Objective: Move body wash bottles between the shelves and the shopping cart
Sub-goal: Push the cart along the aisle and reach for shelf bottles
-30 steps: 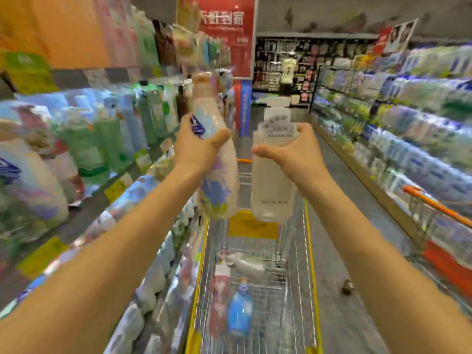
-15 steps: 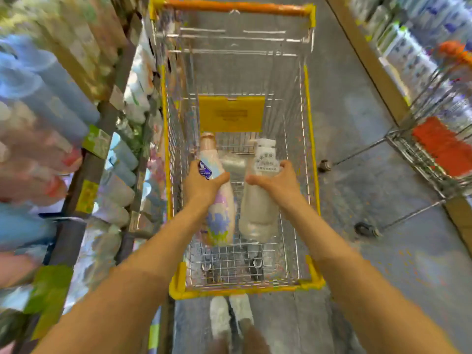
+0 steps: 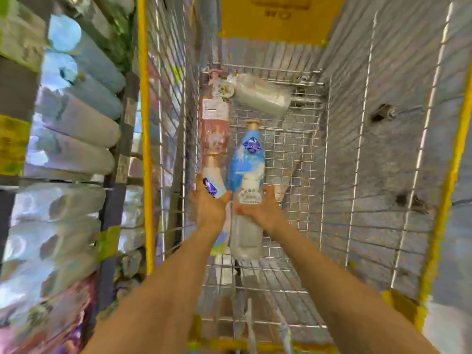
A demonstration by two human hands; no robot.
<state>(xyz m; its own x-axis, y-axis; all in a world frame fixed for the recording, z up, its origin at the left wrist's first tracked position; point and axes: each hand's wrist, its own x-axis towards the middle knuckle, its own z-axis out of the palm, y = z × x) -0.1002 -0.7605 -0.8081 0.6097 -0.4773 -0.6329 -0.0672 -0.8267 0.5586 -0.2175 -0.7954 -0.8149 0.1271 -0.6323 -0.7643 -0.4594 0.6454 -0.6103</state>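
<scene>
- Both hands now low inside cart (image 3: 441, 190), down from chest height in the aisle a second ago; view tipped straight down into the basket.
- Left hand (image 3: 209, 208) wrapped around white bottle with purple print (image 3: 213, 183), thumb across its front.
- Right hand (image 3: 258, 208) wrapped around pale clear bottle (image 3: 245, 238), just below its labelled cap.
- Held bottles side by side, touching or nearly so, above wire floor; contact with floor not discernible.
- Already lying in basket: pink bottle (image 3: 214, 129) along left wall, blue bottle (image 3: 246, 162) just beside it, clear pack (image 3: 260, 94) at far end.
- Shelves (image 3: 76, 139) at left, blurred.
- Reading: shelf-to-cart transfer near its end; release into free floor space likely next.
</scene>
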